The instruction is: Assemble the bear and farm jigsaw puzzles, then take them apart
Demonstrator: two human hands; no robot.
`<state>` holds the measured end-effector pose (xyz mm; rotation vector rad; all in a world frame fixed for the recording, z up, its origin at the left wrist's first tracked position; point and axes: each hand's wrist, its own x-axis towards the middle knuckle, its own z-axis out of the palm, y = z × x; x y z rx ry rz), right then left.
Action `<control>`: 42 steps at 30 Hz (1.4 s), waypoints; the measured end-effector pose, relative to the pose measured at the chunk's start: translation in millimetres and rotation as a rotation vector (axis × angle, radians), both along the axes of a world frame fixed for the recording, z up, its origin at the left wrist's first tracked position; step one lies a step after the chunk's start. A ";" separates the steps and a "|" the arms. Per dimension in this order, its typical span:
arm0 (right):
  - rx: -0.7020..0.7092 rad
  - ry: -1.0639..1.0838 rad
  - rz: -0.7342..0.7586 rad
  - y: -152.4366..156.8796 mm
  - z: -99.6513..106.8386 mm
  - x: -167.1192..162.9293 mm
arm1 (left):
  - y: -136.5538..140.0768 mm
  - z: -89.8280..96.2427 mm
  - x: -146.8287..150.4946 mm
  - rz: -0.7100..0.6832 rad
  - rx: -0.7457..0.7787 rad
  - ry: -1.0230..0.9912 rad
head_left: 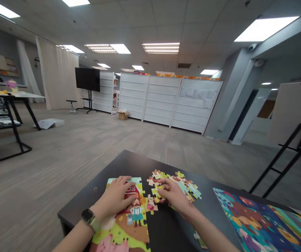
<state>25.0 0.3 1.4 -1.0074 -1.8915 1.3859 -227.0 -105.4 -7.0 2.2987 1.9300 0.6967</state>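
Resting flat on a partly joined puzzle (133,225), the left hand (115,196) has its fingers loosely spread, covering part of a red barn; a watch (87,216) sits on that wrist. The puzzle lies on a black counter (129,159), extending from beneath the left fingers toward the wearer, with a farmer just beside the thumb and a pink pig nearer the body. The right hand (176,196) is curled over a heap of loose pieces (192,189), its thumb and index finger set narrowly apart; whether they pinch a piece cannot be told. Between the two sets of fingers, a cow piece (150,204) lies against the puzzle's right edge.

To the right of the right fingers, well apart, lies a dark blue picture board (255,220). Straight beyond the left fingers, far across the floor, a cardboard box (122,114) holds something whitish, too small to make out. Behind it, a shelf (115,92) carries small reddish items. Far off to the left of the left fingers, a pink-topped container (13,85) stands on a pale counter (32,95); its contents cannot be told.
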 end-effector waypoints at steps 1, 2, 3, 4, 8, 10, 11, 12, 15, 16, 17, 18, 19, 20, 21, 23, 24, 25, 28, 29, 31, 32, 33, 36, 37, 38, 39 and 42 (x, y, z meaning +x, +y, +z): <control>0.029 -0.007 -0.006 5.8 -2.5 -12.5 | -0.2 -0.4 -0.6 0.001 0.001 -0.001; 0.058 -0.022 -0.009 10.6 -4.8 -23.4 | -0.3 -0.9 -1.3 0.004 0.003 -0.002; 0.088 -0.040 -0.010 14.1 -7.0 -32.3 | -0.4 -1.6 -2.1 0.007 0.006 -0.003; 0.121 -0.058 -0.015 16.5 -9.1 -39.1 | -0.4 -2.3 -2.9 0.009 0.011 -0.004; 0.261 -0.150 -0.052 17.8 -16.3 -49.6 | -0.6 -4.2 -5.2 0.006 0.026 -0.009; 0.312 -0.208 -0.060 16.3 -17.3 -49.7 | -0.9 -4.1 -5.7 0.010 0.029 -0.011; 0.337 -0.238 -0.062 15.4 -16.7 -49.5 | -1.2 -3.8 -5.8 0.014 0.031 -0.012; 0.363 -0.269 -0.064 14.5 -15.4 -49.3 | -1.6 -3.5 -5.8 0.018 0.032 -0.015; 0.445 -0.359 -0.064 11.9 -9.0 -49.0 | -2.9 -2.5 -5.5 0.018 0.032 -0.022; 0.473 -0.384 -0.062 11.4 -6.6 -48.8 | -3.1 -2.4 -5.3 0.016 0.031 -0.024; 0.500 -0.406 -0.059 11.1 -4.3 -48.6 | -3.2 -2.3 -5.1 0.015 0.030 -0.024; 0.526 -0.423 -0.053 11.3 -2.3 -48.2 | -3.1 -2.3 -5.0 0.015 0.030 -0.024; 0.551 -0.434 -0.049 11.8 -0.6 -47.6 | -2.9 -2.3 -4.8 0.015 0.030 -0.025; 0.573 -0.442 -0.045 12.8 0.9 -46.7 | -2.6 -2.4 -4.7 0.017 0.030 -0.025; 0.595 -0.447 -0.041 14.0 2.1 -45.3 | -2.4 -2.5 -4.7 0.020 0.028 -0.026; 0.629 -0.456 -0.038 16.4 3.6 -40.3 | -2.1 -2.6 -4.6 0.020 0.023 -0.026; 0.644 -0.468 -0.037 17.2 4.0 -36.5 | -2.1 -2.5 -4.6 0.018 0.020 -0.027; 0.660 -0.490 -0.034 17.5 4.2 -31.6 | -2.3 -2.3 -4.6 0.017 0.017 -0.029; 0.716 -0.580 -0.005 14.8 4.3 -11.5 | -2.9 -1.3 -4.3 0.019 0.013 -0.034; 0.729 -0.601 0.004 13.0 4.5 -3.5 | -3.1 -0.9 -4.2 0.021 0.010 -0.035; 0.734 -0.609 0.013 9.2 5.6 12.9 | -3.3 -0.4 -4.0 0.019 0.004 -0.032; 0.725 -0.601 0.019 7.7 6.7 20.8 | -3.3 -0.5 -4.0 0.018 0.003 -0.031; 0.709 -0.590 0.023 6.8 8.0 28.2 | -3.3 -0.6 -3.9 0.017 0.005 -0.031; 0.637 -0.567 0.022 8.7 12.5 45.8 | -2.9 -1.7 -3.9 0.017 0.019 -0.033; 0.616 -0.569 0.005 10.7 13.6 50.1 | -2.7 -2.0 -3.8 0.018 0.022 -0.034; 0.602 -0.574 -0.017 13.1 14.2 53.6 | -2.5 -2.2 -3.7 0.019 0.022 -0.036; 0.595 -0.577 -0.036 15.5 14.2 56.3 | -2.2 -2.2 -3.6 0.020 0.021 -0.039; 0.603 -0.578 -0.039 21.0 11.3 60.3 | -1.9 -1.2 -3.3 0.017 0.006 -0.051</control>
